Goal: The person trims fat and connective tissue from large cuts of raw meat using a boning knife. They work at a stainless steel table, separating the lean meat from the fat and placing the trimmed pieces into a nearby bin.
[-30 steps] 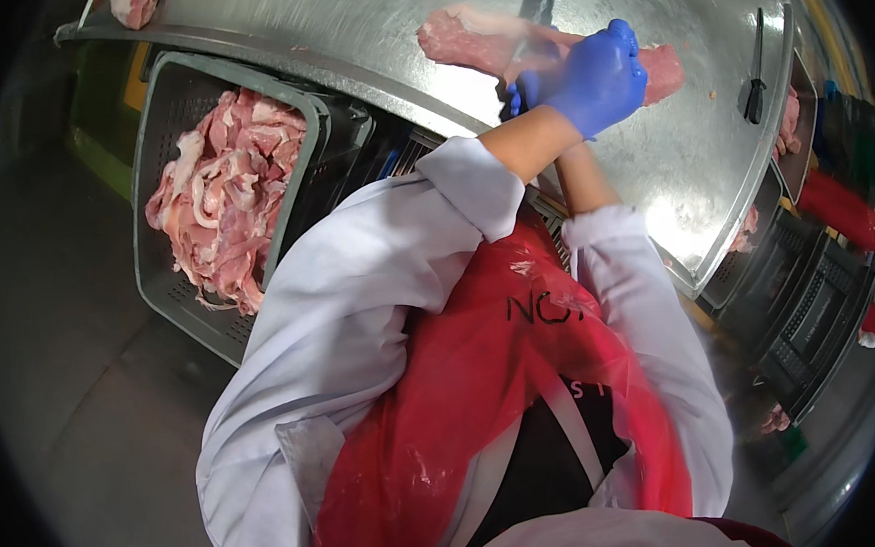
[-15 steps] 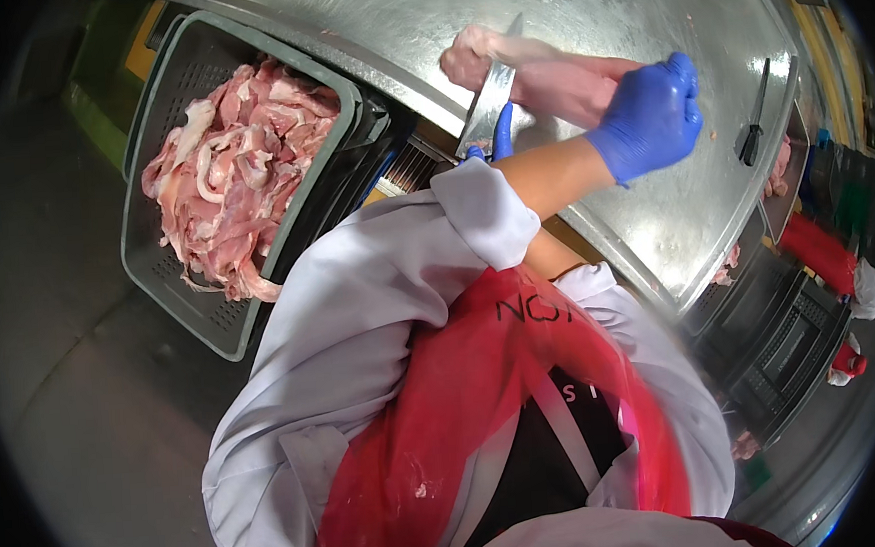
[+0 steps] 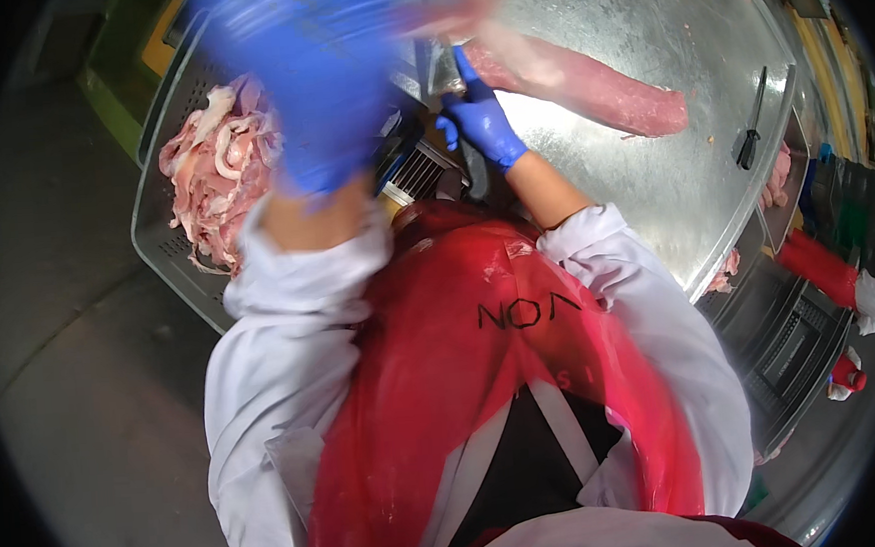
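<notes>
My right hand, in a blue glove, is closed round a knife, its index finger stretched forward beside the blade. Beyond it, a long pink piece of meat lies on the metal table. My left hand, also blue-gloved, is raised at the upper left, partly covering a grey crate of meat trimmings. Motion smears its fingers. At its right edge shows a blurred pinkish strip of meat; whether the fingers grip it is unclear.
A second, black-handled knife lies near the table's right edge. Past that edge are more meat pieces and a black crate. Beside the table at right are red-sleeved arms with white cuffs. A slatted grate sits below my right hand.
My left hand has swung from the meat's right end over to the upper left, near the crate. The long meat piece now lies on the table; the knife has drawn back left of it.
</notes>
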